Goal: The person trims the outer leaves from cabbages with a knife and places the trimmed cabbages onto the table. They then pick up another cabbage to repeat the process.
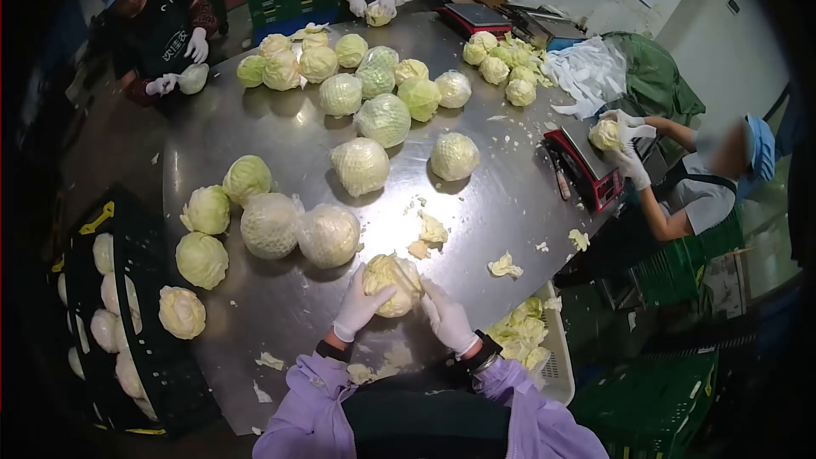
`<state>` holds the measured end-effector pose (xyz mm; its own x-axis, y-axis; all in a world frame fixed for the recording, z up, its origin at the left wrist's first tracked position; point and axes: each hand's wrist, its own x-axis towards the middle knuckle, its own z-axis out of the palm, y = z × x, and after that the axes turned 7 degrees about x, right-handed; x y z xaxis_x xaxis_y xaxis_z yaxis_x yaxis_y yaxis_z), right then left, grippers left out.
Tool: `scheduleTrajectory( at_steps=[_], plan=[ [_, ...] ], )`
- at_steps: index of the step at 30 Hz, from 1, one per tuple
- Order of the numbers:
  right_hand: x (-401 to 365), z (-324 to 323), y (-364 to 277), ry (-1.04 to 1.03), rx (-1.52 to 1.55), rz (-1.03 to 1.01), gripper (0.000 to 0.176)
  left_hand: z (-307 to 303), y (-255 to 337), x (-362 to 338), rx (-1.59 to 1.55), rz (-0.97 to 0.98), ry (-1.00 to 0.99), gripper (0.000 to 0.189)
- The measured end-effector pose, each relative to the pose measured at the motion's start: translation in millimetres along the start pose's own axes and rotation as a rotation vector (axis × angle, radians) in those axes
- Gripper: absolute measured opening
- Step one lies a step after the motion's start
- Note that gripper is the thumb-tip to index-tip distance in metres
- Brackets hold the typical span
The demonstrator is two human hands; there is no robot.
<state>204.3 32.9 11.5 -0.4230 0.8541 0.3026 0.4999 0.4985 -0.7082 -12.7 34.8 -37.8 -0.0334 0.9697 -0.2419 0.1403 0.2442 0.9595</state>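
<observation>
A pale cabbage (394, 283) rests on the metal table close in front of me. My left hand (360, 306), in a white glove, curls round its left side. On the opposite side, my right hand (446, 316), gloved too, presses its fingers against the cabbage. Whether a loose leaf is between those right fingers is too small to tell. Just beyond lie torn cabbage leaves (432, 229). Two foam-net and film wrapped cabbages (330, 235) sit to the left of my left hand.
Several cabbages (360, 166) stand across the table (280, 323). At left is a dark crate (161, 314) of wrapped cabbages; at right, a white basket (557, 357) of leaves. A red scale (599, 178) and knife (562, 182) lie near a co-worker holding a cabbage. Two other people work opposite.
</observation>
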Motion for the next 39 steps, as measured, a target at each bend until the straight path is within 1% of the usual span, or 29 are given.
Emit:
scheduleTrajectory(
  at_steps=[1, 3, 4, 6, 7, 9, 10, 12, 13, 15, 18, 22, 24, 25, 26, 27, 28, 29, 30, 31, 32, 34, 35, 36, 37, 39],
  plan=[
    [1.9, 0.5, 1.5, 0.001, 0.001, -0.001, 0.046, 0.8, 2.1, 2.4, 0.001, 0.001, 0.001, 0.096],
    [16.8, -6.3, -15.3, -0.114, 0.040, 0.116, 0.047, 0.5, 12.6, 4.1, 0.117, 0.106, -0.024, 0.070],
    [23.4, -8.6, -17.4, -0.109, 0.041, 0.109, 0.047, -1.6, 18.8, 5.4, 0.121, 0.113, -0.020, 0.070],
    [33.1, -13.4, -18.2, -0.272, 0.018, 0.299, 0.052, -5.0, 33.9, 6.4, 0.065, 0.081, -0.082, 0.069],
    [33.8, -12.2, -15.6, -0.265, 0.018, 0.298, 0.052, -6.3, 40.5, 5.3, 0.069, 0.087, -0.085, 0.069],
    [31.9, -7.2, -9.7, -0.205, -0.006, 0.214, 0.052, -8.4, 48.9, 2.3, 0.071, 0.063, -0.095, 0.070],
    [30.9, -5.5, -7.7, -0.206, -0.003, 0.211, 0.052, -9.5, 47.4, 3.4, 0.074, 0.061, -0.091, 0.070],
    [27.9, -6.0, -5.4, -0.112, 0.066, 0.175, 0.053, -8.4, 43.4, 3.5, 0.038, 0.079, -0.105, 0.069],
    [27.9, -3.9, -1.6, -0.107, 0.064, 0.181, 0.053, -8.4, 41.7, 4.7, 0.038, 0.078, -0.113, 0.069],
    [31.1, 2.9, 10.5, -0.108, 0.088, 0.179, 0.051, -10.2, 43.6, 9.1, 0.194, 0.110, -0.119, 0.066],
    [34.4, 7.9, 21.0, -0.139, 0.027, 0.148, 0.047, -9.7, 43.4, 13.2, 0.127, 0.105, -0.148, 0.064],
    [40.8, 5.3, 16.6, -0.104, 0.038, 0.202, 0.041, -8.4, 62.8, 10.3, 0.157, 0.073, -0.123, 0.067],
    [45.6, 1.8, 15.7, -0.096, -0.024, 0.176, 0.037, -7.8, 73.1, 10.8, 0.089, 0.018, -0.187, 0.065],
    [47.0, 1.4, 18.7, -0.081, -0.030, 0.160, 0.037, -5.2, 79.1, 8.2, 0.132, 0.060, -0.134, 0.063],
    [47.4, 2.6, 24.0, -0.093, -0.048, 0.203, 0.034, -2.7, 67.8, 11.2, 0.149, 0.091, -0.142, 0.062],
    [47.2, 3.8, 27.9, -0.112, -0.061, 0.255, 0.032, 1.7, 43.0, 18.1, 0.196, 0.092, -0.104, 0.062],
    [48.3, 3.3, 30.7, -0.110, -0.058, 0.255, 0.032, 4.6, 24.8, 22.1, 0.242, 0.084, -0.069, 0.062],
    [49.5, 1.7, 33.4, -0.105, -0.042, 0.216, 0.031, 1.9, 36.1, 17.3, 0.244, 0.080, -0.071, 0.062],
    [50.1, 0.4, 34.6, -0.101, -0.025, 0.180, 0.030, -3.0, 59.9, 9.9, 0.200, 0.053, -0.122, 0.065],
    [52.5, -3.8, 28.8, -0.033, 0.007, 0.149, 0.029, -5.9, 74.0, 7.2, 0.156, 0.028, -0.171, 0.069],
    [52.7, -2.9, 33.9, -0.034, 0.011, 0.151, 0.029, -6.4, 75.2, 7.8, 0.159, 0.024, -0.172, 0.069],
    [50.8, 1.5, 51.8, -0.036, -0.018, 0.164, 0.027, -8.9, 74.4, 6.0, 0.167, 0.061, -0.196, 0.075],
    [55.9, -1.6, 56.8, -0.041, 0.049, 0.213, 0.025, -10.2, 71.2, 4.9, 0.170, 0.052, -0.195, 0.075],
    [61.0, -3.4, 60.8, -0.044, 0.054, 0.216, 0.025, -10.6, 67.1, 6.5, 0.200, 0.057, -0.193, 0.078],
    [62.9, -5.2, 62.6, -0.043, 0.071, 0.275, 0.025, -9.8, 62.9, 5.8, 0.230, 0.057, -0.196, 0.081],
    [67.0, -5.9, 67.0, -0.041, 0.069, 0.380, 0.025, -10.2, 55.0, 2.0, 0.180, 0.063, -0.202, 0.083]
  ],
)
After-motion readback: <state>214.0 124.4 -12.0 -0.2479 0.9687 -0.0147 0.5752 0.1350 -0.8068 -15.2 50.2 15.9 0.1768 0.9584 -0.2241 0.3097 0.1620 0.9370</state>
